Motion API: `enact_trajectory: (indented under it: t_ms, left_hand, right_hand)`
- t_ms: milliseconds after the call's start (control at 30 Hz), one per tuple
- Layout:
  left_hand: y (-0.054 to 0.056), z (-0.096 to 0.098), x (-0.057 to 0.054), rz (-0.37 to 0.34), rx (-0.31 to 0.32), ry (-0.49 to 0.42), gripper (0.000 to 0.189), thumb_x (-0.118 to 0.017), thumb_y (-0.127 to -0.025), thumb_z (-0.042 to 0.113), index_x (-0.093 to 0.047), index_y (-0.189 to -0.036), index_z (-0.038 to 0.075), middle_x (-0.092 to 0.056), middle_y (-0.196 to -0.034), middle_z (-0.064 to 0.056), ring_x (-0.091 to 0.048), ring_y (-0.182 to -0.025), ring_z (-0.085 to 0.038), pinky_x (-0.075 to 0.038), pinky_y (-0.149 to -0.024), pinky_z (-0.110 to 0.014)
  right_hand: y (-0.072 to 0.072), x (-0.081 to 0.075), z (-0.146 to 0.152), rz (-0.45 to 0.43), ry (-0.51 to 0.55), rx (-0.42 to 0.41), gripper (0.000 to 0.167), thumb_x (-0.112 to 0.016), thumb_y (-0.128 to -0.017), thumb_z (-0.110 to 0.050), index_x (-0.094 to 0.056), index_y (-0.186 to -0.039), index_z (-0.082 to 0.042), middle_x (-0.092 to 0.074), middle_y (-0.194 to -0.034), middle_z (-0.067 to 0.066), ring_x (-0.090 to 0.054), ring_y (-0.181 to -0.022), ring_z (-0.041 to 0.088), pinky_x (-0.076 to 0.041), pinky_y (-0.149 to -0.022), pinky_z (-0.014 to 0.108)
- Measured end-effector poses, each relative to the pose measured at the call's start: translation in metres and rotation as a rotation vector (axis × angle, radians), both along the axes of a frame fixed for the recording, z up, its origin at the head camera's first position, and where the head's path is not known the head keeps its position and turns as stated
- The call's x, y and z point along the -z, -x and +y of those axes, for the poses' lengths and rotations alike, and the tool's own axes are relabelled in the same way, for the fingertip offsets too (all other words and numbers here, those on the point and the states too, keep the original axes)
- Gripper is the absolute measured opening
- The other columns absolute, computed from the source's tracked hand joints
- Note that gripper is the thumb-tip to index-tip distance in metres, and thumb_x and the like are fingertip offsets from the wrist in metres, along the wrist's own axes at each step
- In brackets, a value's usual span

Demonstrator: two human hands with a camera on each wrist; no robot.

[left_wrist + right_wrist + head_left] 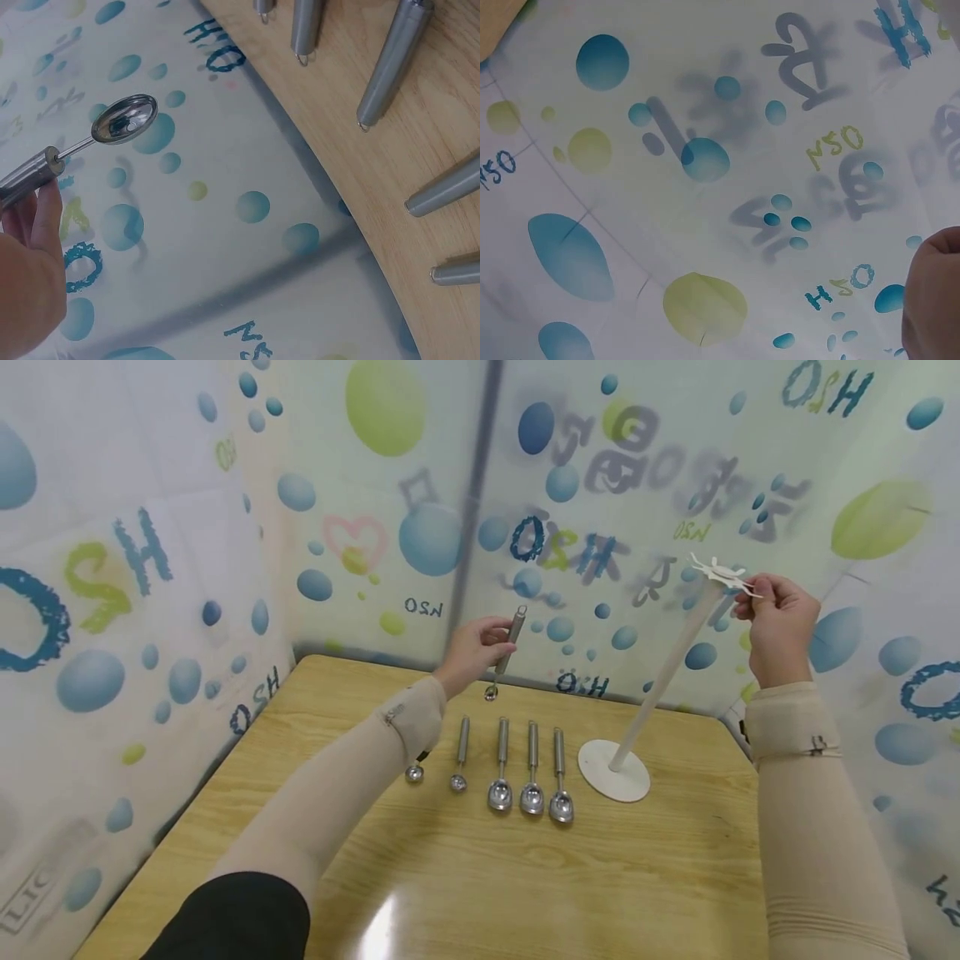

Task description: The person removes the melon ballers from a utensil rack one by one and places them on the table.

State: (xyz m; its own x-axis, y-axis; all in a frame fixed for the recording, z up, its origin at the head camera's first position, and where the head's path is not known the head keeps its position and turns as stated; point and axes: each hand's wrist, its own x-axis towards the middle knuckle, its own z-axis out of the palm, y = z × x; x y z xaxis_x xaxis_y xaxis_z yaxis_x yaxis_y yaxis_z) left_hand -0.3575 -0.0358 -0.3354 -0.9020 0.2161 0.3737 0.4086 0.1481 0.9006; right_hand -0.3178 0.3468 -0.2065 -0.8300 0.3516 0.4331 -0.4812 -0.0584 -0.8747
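Observation:
My left hand (480,652) holds a melon baller (512,643) by its grey handle, above the back of the table. In the left wrist view, its small shiny bowl (125,119) sits on a thin neck, pointing away from the fingers. My right hand (783,622) pinches the edge of the white pronged top of a utensil stand (667,672). At the right wrist view's edge only part of that hand (934,296) shows. On the table lie three larger scoops (532,797) and a smaller one (458,783). Another small scoop (415,773) is partly hidden by my left arm.
The stand's round white base (592,768) rests on the wooden table (600,885), right of the row of scoops. Printed cloth walls (360,468) with blue and green dots enclose the table at the back and both sides.

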Motion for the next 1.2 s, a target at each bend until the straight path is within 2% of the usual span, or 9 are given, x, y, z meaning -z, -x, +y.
enact_trajectory:
  t_ms: [367, 667, 833, 1067, 1200]
  left_hand:
    - [-0.003, -0.017, 0.010, -0.005, -0.034, 0.013, 0.041, -0.073, -0.095, 0.010, -0.064, -0.135, 0.009, -0.071, -0.113, -0.010, -0.068, -0.099, -0.021, -0.060, -0.081, -0.034]
    - [-0.008, -0.050, 0.019, -0.079, -0.062, -0.027, 0.042, -0.071, -0.096, 0.010, -0.064, -0.137, 0.012, -0.069, -0.118, -0.012, -0.068, -0.102, -0.024, -0.060, -0.082, -0.036]
    - [-0.011, -0.058, 0.023, -0.120, -0.051, -0.033, 0.044, -0.070, -0.097, 0.010, -0.061, -0.140, 0.011, -0.068, -0.122, -0.013, -0.068, -0.107, -0.025, -0.059, -0.088, -0.035]
    - [-0.012, -0.079, 0.032, -0.121, -0.116, 0.037, 0.047, -0.071, -0.097, 0.014, -0.059, -0.142, 0.010, -0.067, -0.122, -0.012, -0.066, -0.109, -0.024, -0.059, -0.086, -0.034]
    - [-0.013, -0.098, 0.039, -0.136, -0.126, 0.033, 0.047, -0.069, -0.098, 0.011, -0.057, -0.143, 0.008, -0.063, -0.121, -0.014, -0.064, -0.109, -0.027, -0.059, -0.086, -0.038]
  right_hand:
    - [-0.002, 0.001, 0.001, -0.001, 0.015, -0.005, 0.023, -0.069, -0.089, -0.021, -0.073, -0.095, 0.000, -0.067, -0.080, 0.006, -0.061, -0.067, 0.014, -0.056, -0.066, 0.016]
    - [0.002, 0.001, -0.001, 0.030, 0.007, -0.018, 0.021, -0.068, -0.091, -0.019, -0.072, -0.093, 0.001, -0.066, -0.077, 0.007, -0.061, -0.066, 0.015, -0.056, -0.065, 0.017]
    - [0.002, 0.000, 0.000, 0.043, 0.034, -0.016, 0.020, -0.066, -0.092, -0.017, -0.072, -0.093, 0.002, -0.065, -0.075, 0.007, -0.060, -0.063, 0.014, -0.055, -0.063, 0.017]
    - [0.001, 0.000, -0.001, 0.040, 0.034, -0.014, 0.021, -0.068, -0.091, -0.018, -0.072, -0.093, 0.003, -0.066, -0.076, 0.009, -0.060, -0.063, 0.014, -0.055, -0.062, 0.017]
    - [0.002, 0.000, -0.002, 0.038, 0.028, -0.010, 0.021, -0.069, -0.090, -0.019, -0.072, -0.093, 0.002, -0.065, -0.076, 0.008, -0.059, -0.063, 0.014, -0.055, -0.063, 0.017]
